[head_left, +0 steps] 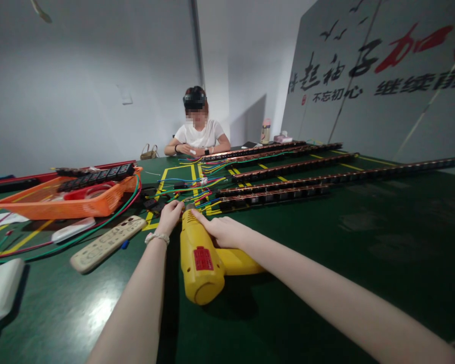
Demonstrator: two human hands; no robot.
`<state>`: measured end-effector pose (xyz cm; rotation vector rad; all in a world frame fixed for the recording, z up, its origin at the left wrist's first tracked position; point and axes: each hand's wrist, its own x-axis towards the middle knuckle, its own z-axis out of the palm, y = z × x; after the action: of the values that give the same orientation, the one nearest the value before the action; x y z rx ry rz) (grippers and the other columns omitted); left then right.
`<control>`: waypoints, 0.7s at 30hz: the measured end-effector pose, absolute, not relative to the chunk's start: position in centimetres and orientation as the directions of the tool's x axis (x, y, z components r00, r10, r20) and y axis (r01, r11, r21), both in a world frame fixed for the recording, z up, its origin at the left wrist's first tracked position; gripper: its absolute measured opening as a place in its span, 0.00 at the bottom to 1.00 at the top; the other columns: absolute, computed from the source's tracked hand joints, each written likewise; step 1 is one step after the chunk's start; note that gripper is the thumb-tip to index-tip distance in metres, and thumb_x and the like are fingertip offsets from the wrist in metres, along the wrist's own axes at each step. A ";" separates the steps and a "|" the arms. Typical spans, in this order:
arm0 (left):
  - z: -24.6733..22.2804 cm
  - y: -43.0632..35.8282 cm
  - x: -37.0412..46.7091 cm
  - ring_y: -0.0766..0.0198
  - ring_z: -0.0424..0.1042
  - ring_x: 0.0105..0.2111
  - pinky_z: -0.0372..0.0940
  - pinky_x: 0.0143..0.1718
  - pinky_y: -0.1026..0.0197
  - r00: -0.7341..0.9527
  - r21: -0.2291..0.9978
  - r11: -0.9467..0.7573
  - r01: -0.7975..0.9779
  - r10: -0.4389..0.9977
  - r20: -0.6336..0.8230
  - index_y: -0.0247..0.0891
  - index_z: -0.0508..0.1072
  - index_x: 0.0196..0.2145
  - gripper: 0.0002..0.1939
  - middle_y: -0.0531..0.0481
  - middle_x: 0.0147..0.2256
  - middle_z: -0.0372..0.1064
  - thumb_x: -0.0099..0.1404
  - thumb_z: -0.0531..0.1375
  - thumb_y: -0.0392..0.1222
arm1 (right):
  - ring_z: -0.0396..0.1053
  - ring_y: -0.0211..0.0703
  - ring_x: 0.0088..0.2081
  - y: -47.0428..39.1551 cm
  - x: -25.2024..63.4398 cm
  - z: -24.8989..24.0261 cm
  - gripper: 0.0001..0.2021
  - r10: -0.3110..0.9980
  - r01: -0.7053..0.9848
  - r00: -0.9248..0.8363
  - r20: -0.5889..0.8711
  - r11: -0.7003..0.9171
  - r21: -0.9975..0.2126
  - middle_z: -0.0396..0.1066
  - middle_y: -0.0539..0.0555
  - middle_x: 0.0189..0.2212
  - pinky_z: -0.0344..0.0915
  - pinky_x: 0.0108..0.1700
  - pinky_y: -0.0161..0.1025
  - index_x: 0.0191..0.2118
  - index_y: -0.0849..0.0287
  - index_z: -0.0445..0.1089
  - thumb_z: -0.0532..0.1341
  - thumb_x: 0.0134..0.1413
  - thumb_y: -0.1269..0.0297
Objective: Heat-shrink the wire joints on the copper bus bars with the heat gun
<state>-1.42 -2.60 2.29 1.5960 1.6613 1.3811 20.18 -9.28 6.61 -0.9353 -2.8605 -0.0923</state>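
A yellow heat gun point(199, 253) is in front of me, its nozzle pointing away and its handle out to the right. My right hand point(225, 230) is closed against the right side of its barrel, the thumb lying along the front part; the other fingers are mostly hidden. Just left of the nozzle, my left hand point(171, 215) is closed in a pinch. Whatever lies between its fingertips is too small to make out. Thin coloured wires point(202, 198) spread beyond both hands, running toward long dark strips with copper-coloured lines point(273, 191).
An orange basket point(60, 208) holding dark parts stands at left. Nearer are a beige power strip point(108, 242), a white device point(2, 288) and green and red wires point(79, 237). Yellow tape point(163, 184) marks the green table point(326, 283). A person point(199, 129) sits opposite.
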 end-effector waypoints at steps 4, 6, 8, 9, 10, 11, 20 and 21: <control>2.5 -2.7 -1.6 0.66 0.60 0.25 0.56 0.27 0.66 -0.196 0.827 -0.216 0.519 0.912 0.362 0.37 0.66 0.19 0.13 0.55 0.19 0.61 0.51 0.53 0.50 | 0.71 0.50 0.35 -9.1 19.0 6.2 0.45 0.563 0.577 -0.809 0.166 0.815 0.046 0.72 0.60 0.38 0.61 0.31 0.39 0.64 0.63 0.25 0.56 0.46 0.70; 2.5 -2.7 -1.6 0.65 0.60 0.26 0.56 0.28 0.66 -0.182 0.823 -0.226 0.521 0.913 0.365 0.37 0.66 0.20 0.14 0.54 0.20 0.62 0.52 0.53 0.51 | 0.71 0.51 0.34 -9.1 19.0 6.3 0.46 0.555 0.569 -0.815 0.167 0.821 0.047 0.72 0.61 0.37 0.61 0.30 0.39 0.64 0.63 0.25 0.56 0.46 0.70; 2.4 -2.7 -1.7 0.64 0.61 0.26 0.56 0.28 0.66 -0.177 0.816 -0.233 0.528 0.910 0.375 0.37 0.67 0.21 0.14 0.54 0.20 0.62 0.52 0.52 0.50 | 0.71 0.50 0.33 -9.1 19.3 6.3 0.46 0.553 0.565 -0.818 0.157 0.824 0.040 0.72 0.61 0.37 0.61 0.30 0.38 0.64 0.63 0.24 0.57 0.46 0.70; 2.4 -2.7 -1.7 0.64 0.61 0.27 0.56 0.29 0.66 -0.181 0.812 -0.236 0.533 0.906 0.382 0.37 0.67 0.21 0.14 0.53 0.21 0.63 0.52 0.52 0.50 | 0.71 0.50 0.33 -9.1 19.4 6.4 0.46 0.556 0.566 -0.818 0.149 0.823 0.037 0.72 0.61 0.36 0.61 0.29 0.38 0.64 0.63 0.24 0.57 0.46 0.71; 2.3 -2.7 -1.7 0.64 0.62 0.27 0.56 0.29 0.66 -0.189 0.809 -0.235 0.539 0.902 0.388 0.37 0.68 0.21 0.14 0.53 0.21 0.64 0.52 0.52 0.49 | 0.71 0.50 0.33 -9.1 19.5 6.4 0.46 0.560 0.569 -0.816 0.144 0.821 0.035 0.72 0.60 0.36 0.61 0.29 0.38 0.64 0.63 0.24 0.57 0.46 0.71; 2.3 -2.7 -1.7 0.64 0.62 0.27 0.55 0.29 0.66 -0.198 0.807 -0.229 0.544 0.900 0.388 0.37 0.68 0.21 0.14 0.53 0.21 0.64 0.52 0.52 0.49 | 0.71 0.49 0.32 -9.1 19.5 6.4 0.47 0.563 0.572 -0.815 0.141 0.820 0.034 0.72 0.60 0.36 0.60 0.29 0.38 0.64 0.63 0.23 0.57 0.45 0.71; 2.4 -2.7 -1.8 0.68 0.57 0.22 0.51 0.24 0.67 -0.275 0.869 -0.154 0.470 0.910 0.310 0.37 0.68 0.18 0.15 0.56 0.17 0.59 0.50 0.55 0.51 | 0.71 0.50 0.32 -9.1 19.6 6.4 0.46 0.581 0.589 -0.801 0.144 0.808 0.023 0.72 0.60 0.36 0.61 0.29 0.37 0.65 0.60 0.26 0.58 0.45 0.70; 2.4 -2.8 -1.8 0.68 0.57 0.21 0.51 0.24 0.67 -0.274 0.878 -0.154 0.454 0.913 0.302 0.37 0.68 0.18 0.15 0.56 0.17 0.58 0.50 0.55 0.51 | 0.71 0.50 0.32 -9.1 19.6 6.5 0.47 0.586 0.594 -0.798 0.140 0.805 0.019 0.72 0.60 0.37 0.61 0.29 0.37 0.65 0.59 0.25 0.58 0.45 0.70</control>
<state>-1.80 -2.78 2.45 1.5444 1.6861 1.4192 19.57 -9.13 6.49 -0.9395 -2.8619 -0.0936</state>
